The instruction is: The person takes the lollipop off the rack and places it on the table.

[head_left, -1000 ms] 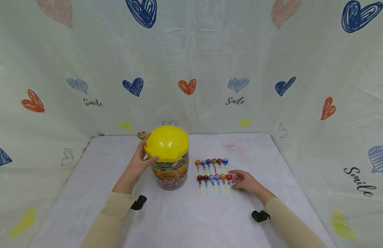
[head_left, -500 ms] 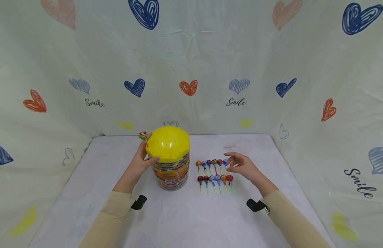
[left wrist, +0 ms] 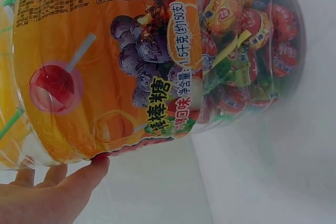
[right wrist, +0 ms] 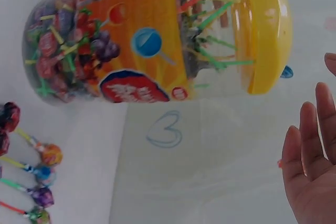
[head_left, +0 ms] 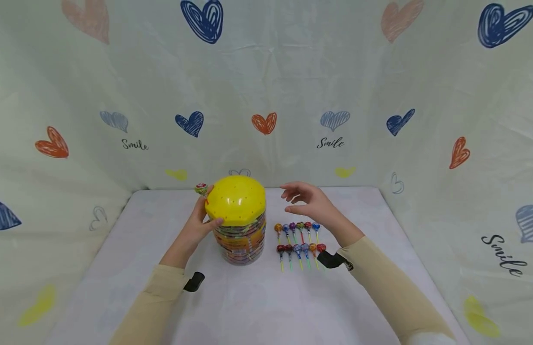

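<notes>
A clear plastic jar (head_left: 239, 243) of lollipops stands on the table under a yellow lid (head_left: 235, 201). My left hand (head_left: 196, 229) holds its upper left side, thumb near the lid's front edge. One wrapped lollipop (head_left: 201, 189) sticks up at the fingers of that hand, beside the lid; how its stick is held is hidden. To the right of the jar, my right hand (head_left: 307, 199) is raised with its fingers apart and nothing in them. Below it lie two rows of lollipops, a back row (head_left: 293, 226) and a front row (head_left: 289, 249).
The white table (head_left: 249, 306) reaches back to a hanging cloth (head_left: 266, 72) printed with hearts. A black wrist camera (head_left: 331, 259) on the right arm covers part of the front row. Another wrist camera (head_left: 194, 281) sits by the left sleeve.
My right hand has risen from the right end of the lollipop rows and moved left and back towards the lid. The left hand and the jar stay in place.
</notes>
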`<action>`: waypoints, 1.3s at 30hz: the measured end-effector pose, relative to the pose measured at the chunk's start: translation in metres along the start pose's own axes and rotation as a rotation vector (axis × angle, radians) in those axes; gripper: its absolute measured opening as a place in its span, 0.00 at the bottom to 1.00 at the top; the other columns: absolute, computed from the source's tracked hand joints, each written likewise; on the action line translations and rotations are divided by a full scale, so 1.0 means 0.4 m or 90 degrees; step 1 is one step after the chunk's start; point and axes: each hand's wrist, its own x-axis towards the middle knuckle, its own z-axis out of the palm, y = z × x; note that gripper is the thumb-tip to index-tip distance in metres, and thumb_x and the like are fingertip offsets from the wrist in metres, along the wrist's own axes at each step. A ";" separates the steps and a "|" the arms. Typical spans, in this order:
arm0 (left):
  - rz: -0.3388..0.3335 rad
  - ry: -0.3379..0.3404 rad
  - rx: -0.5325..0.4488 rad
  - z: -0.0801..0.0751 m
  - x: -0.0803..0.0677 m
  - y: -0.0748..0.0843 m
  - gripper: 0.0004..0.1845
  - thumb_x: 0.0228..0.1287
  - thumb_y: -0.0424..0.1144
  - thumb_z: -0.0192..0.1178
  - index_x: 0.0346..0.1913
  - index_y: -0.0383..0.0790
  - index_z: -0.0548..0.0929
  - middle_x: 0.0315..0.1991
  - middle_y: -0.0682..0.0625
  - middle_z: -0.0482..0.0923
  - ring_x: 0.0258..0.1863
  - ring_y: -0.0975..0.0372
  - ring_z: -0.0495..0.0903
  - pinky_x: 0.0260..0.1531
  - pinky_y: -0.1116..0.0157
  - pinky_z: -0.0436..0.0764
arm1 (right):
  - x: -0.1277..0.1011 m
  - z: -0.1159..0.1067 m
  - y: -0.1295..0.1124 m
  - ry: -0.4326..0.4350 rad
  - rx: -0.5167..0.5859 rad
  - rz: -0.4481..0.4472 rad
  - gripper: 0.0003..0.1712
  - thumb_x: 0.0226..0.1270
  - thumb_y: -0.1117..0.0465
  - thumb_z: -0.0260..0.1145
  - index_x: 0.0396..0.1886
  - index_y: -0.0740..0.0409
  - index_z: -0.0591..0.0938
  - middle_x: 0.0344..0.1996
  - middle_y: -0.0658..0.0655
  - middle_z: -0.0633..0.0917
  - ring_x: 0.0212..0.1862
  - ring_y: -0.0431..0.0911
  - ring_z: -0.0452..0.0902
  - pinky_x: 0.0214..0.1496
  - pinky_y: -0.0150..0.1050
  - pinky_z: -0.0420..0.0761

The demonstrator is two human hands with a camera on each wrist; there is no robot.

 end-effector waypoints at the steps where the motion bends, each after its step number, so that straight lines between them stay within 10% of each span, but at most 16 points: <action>1: 0.002 0.000 0.000 0.001 -0.001 -0.002 0.44 0.69 0.38 0.61 0.78 0.58 0.45 0.78 0.46 0.39 0.75 0.44 0.34 0.63 0.29 0.42 | 0.011 0.005 -0.011 -0.006 0.003 -0.009 0.28 0.60 0.71 0.71 0.61 0.61 0.77 0.48 0.62 0.81 0.50 0.58 0.74 0.58 0.53 0.75; 17: -0.031 0.003 0.005 0.004 -0.001 -0.007 0.46 0.68 0.40 0.61 0.78 0.62 0.43 0.78 0.46 0.38 0.75 0.43 0.35 0.64 0.31 0.44 | 0.143 0.117 -0.115 -0.078 -0.056 -0.111 0.27 0.60 0.68 0.71 0.60 0.60 0.78 0.49 0.54 0.83 0.49 0.48 0.73 0.54 0.46 0.76; 39: -0.061 0.005 0.016 -0.001 0.001 -0.006 0.47 0.69 0.45 0.61 0.78 0.51 0.39 0.78 0.46 0.36 0.76 0.48 0.35 0.67 0.35 0.43 | 0.239 0.223 -0.164 -0.224 -0.063 -0.112 0.30 0.61 0.66 0.70 0.64 0.56 0.75 0.55 0.55 0.81 0.54 0.43 0.72 0.58 0.33 0.73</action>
